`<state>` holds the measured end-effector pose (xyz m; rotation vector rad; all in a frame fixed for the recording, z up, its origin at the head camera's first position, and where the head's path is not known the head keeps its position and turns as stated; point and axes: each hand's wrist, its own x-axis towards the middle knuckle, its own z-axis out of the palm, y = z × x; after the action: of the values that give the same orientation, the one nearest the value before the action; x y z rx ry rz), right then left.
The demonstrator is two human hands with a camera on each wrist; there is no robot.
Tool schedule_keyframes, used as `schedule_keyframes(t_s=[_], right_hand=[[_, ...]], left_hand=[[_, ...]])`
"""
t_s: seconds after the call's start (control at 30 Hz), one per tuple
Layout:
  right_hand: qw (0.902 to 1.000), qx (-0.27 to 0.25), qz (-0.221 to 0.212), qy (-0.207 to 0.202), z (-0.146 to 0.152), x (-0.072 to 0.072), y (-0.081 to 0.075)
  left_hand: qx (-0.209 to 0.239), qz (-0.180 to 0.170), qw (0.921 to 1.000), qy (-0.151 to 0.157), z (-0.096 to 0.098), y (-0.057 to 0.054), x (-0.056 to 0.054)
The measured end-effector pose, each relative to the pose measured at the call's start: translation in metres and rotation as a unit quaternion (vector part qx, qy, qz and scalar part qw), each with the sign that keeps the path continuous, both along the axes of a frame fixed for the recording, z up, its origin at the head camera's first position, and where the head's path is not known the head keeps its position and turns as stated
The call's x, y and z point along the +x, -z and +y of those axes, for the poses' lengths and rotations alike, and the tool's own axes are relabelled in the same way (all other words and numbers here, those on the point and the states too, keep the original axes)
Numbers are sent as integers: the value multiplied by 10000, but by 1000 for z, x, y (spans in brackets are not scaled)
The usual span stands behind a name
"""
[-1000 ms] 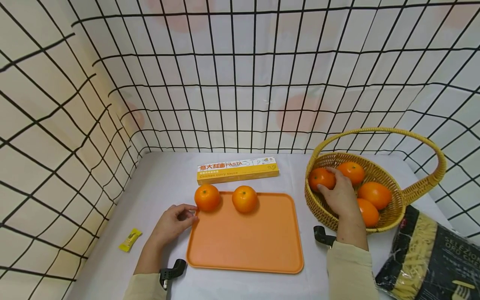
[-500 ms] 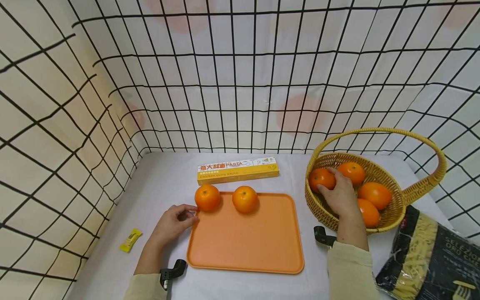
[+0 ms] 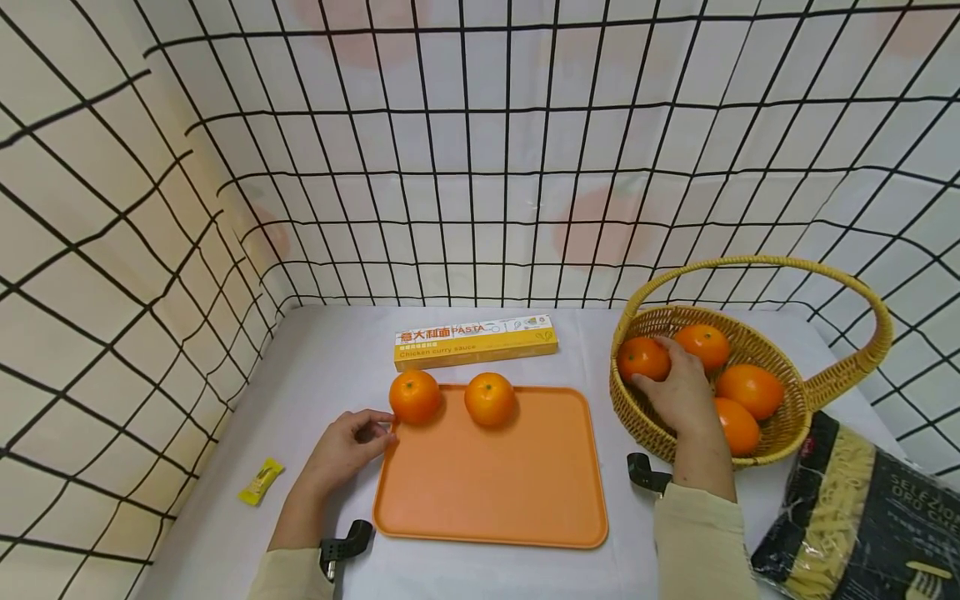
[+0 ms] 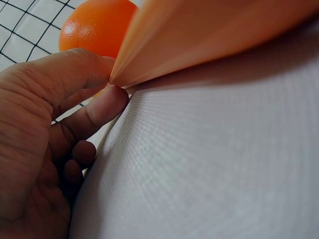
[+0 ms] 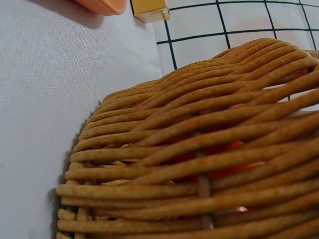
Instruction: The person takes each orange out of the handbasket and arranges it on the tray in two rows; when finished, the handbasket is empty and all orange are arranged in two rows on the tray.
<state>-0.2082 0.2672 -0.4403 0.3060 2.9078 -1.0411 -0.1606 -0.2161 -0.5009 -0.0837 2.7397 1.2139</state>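
Black wire grid (image 3: 507, 109) round three sides, pale cloth w/ faint pink patches behind, white-covered surface (image 3: 330, 350) below.

Head view first: peach-orange tray (image 3: 495, 475) lying flat nr the middle, two oranges at its far edge. Corner orange (image 3: 415, 397) at the far-left corner, second orange (image 3: 490, 398) a small gap to its right. Pinching the tray's left rim w/ the left hand (image 3: 348, 450), thumb & fingertip, just nr the corner orange. Over to the R: dipping into the wicker basket (image 3: 628, 412) w/ the right hand (image 3: 681, 392), thumb & fingers gripping the held orange (image 3: 641, 358), inside, by the left wall. Three more in there: back orange (image 3: 703, 344), mid orange (image 3: 750, 390), front orange (image 3: 737, 427), last one partly behind the wrist. Yellow-and-white pasta box (image 3: 476, 342) just beyond the tray, yellow sachet (image 3: 261, 481) out L, black pasta bag (image 3: 862, 508) front R, cut by the frame edge.

Left wrist view: close on the pinch, fingertips meeting at the tray edge, other fingers curled below, an orange just behind.

Right wrist view: basket wall filling most of it, orange-red showing thru the gaps, grip hidden; tray corner & box end up top.
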Motion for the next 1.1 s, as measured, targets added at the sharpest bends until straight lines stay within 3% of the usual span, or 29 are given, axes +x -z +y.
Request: schedule_keyframes(t_s=[0.27, 0.57, 1.1], right_hand=[[9993, -191, 335, -24, -1, 3, -1], [9918, -1207, 418, 23, 1, 13, -18], [9955, -775, -36, -534, 7, 43, -56]], left_hand=[[45, -1, 10000, 14, 0, 0, 0], [7, 109, 9999, 117, -1, 0, 1], [-44, 195, 9997, 151, -1, -1, 1]])
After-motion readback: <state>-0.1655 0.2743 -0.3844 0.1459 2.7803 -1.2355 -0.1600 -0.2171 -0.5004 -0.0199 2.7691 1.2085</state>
